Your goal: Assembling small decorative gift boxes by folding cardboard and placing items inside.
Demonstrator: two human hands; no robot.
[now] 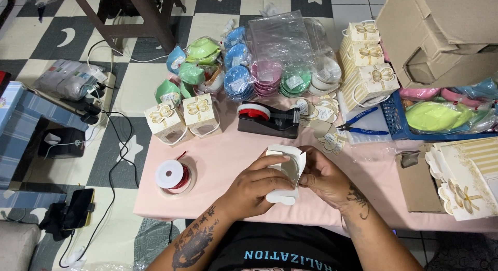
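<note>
While hovering just above the pink counter (pixel 228 162), left hand (pixel 254 190) fingers wrapped round the white paper box (pixel 285 167), right hand (pixel 324 180) fingers pinching its edge, both gripping snug

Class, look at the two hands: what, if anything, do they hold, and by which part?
Both hands hold a small white paper box. The left hand wraps its left side and front; the right hand grips its right edge.
</note>
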